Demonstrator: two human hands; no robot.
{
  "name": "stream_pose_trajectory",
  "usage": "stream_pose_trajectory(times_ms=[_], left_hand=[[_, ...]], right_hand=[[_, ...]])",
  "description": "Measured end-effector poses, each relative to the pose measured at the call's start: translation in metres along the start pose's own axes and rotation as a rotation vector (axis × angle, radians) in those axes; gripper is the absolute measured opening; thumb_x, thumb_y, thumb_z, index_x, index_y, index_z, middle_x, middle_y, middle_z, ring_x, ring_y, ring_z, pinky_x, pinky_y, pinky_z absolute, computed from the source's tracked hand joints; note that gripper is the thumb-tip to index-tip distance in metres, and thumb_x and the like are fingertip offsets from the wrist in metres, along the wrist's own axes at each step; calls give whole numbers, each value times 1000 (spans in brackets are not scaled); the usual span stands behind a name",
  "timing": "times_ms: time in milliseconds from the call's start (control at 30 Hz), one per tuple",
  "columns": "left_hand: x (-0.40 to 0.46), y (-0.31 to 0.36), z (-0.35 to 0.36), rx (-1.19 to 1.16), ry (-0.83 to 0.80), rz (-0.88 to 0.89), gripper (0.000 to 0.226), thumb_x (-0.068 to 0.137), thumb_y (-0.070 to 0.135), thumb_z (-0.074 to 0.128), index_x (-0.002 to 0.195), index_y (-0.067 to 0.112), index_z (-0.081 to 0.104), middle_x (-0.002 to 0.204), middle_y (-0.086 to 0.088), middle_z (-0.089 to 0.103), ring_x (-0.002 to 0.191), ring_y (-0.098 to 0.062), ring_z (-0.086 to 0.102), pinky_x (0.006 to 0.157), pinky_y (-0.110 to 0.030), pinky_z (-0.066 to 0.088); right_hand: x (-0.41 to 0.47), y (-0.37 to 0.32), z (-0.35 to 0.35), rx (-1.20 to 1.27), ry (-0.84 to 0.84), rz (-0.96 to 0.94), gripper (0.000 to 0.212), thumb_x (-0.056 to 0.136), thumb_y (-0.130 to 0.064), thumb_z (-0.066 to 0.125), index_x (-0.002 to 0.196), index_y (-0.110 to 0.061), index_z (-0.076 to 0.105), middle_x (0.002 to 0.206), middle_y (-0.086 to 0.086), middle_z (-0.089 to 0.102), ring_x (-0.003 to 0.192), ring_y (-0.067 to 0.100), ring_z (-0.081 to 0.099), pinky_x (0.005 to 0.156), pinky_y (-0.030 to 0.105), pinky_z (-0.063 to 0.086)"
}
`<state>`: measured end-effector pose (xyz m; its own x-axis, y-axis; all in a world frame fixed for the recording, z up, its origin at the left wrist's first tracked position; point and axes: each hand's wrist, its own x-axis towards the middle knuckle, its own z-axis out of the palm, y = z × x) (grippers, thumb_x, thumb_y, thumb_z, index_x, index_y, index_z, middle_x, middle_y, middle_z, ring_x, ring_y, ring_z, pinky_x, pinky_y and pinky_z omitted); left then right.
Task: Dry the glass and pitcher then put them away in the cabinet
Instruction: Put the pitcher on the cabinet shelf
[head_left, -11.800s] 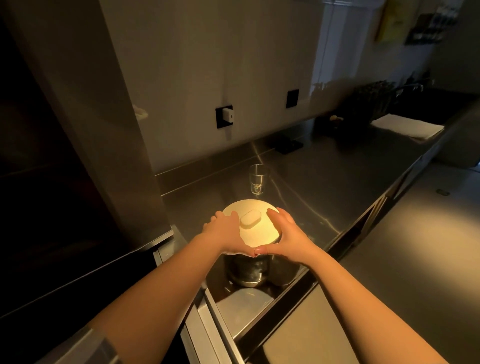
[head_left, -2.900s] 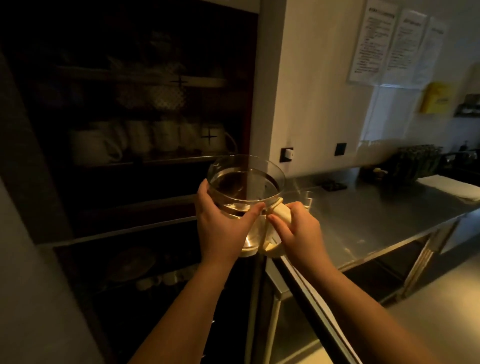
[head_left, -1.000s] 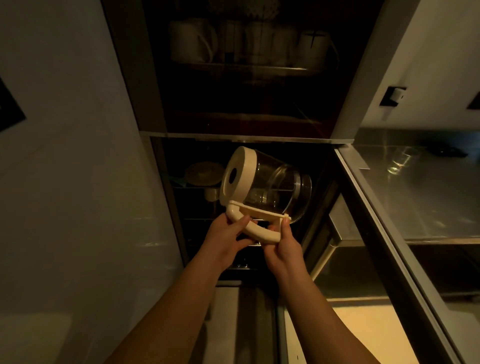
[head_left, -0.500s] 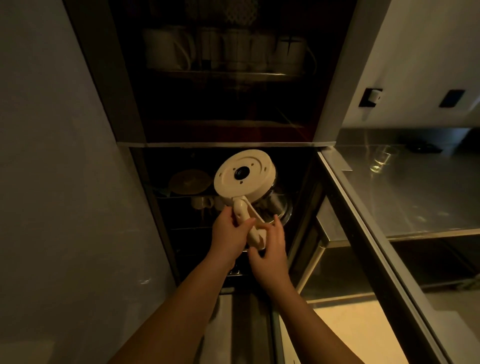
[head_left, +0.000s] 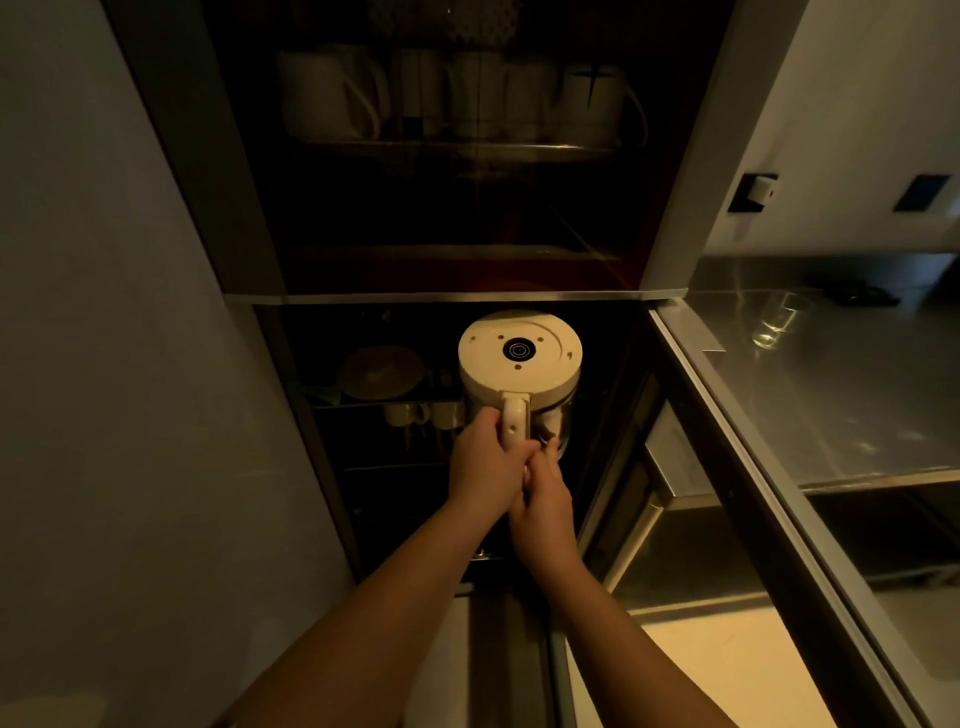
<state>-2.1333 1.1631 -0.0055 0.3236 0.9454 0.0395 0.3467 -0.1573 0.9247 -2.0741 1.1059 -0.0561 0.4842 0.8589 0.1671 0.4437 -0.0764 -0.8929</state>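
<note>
Both the left hand (head_left: 485, 462) and the right hand (head_left: 543, 499) are gripping the upturned kettle pitcher (head_left: 519, 364) by its handle before the cabinet's (head_left: 457, 519) lower shelves.

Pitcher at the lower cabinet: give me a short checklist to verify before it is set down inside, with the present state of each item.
1. Grip on the pitcher: ok. The left hand grips its handle; the right hand holds just below.
2. Orientation: ok, if it is meant to be stored upside down. Its base faces up toward the camera.
3. Lower cabinet open: ok. No door blocks the opening.
4. Free spot on the rack: cannot tell. Cups and a round lid sit to the left; the space under the pitcher is dark.
5. Pitcher dry: cannot tell.
6. Glass put away: not ok. It stands on the steel counter.
</note>
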Motion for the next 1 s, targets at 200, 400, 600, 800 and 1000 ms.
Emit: stream_pose_trajectory(times_ms=[200,400,600,800,1000], left_hand=[[20,-5,6,10,-5,12,20,84,21,71,97,20,56,96,4,61,88,-10,60,67,-21,46],[39,-5,8,20,-19,37,21,85,22,70,96,24,52,92,8,58,83,-5,55,62,-17,40],[57,-5,9,26,-36,52,22,85,22,70,100,22,55,94,6,60,85,-8,58,63,-18,43],[73,-7,7,-38,-105,60,30,85,20,70,111,18,56,104,4,61,95,-11,60,70,-20,47],[83,-13,5,-96,-115,80,40,86,16,68,124,18,55,109,12,56,101,-4,55,70,-12,43]], right_hand=[[20,6,0,15,-28,-27,47,96,-9,52,141,-13,39,160,12,9,113,-22,10,75,-14,21],[40,9,0,30,-50,25,55,95,-10,54,144,-22,35,161,6,6,135,-2,6,91,-5,24],[55,11,1,-10,-57,80,54,94,-12,54,144,-22,35,161,3,3,142,19,27,91,5,35],[72,10,-4,-33,-94,103,47,93,-9,56,135,-27,44,160,4,9,131,22,43,92,14,46],[97,12,-9,-69,-142,95,33,93,-18,57,123,-29,52,155,3,28,144,17,21,109,29,28]])
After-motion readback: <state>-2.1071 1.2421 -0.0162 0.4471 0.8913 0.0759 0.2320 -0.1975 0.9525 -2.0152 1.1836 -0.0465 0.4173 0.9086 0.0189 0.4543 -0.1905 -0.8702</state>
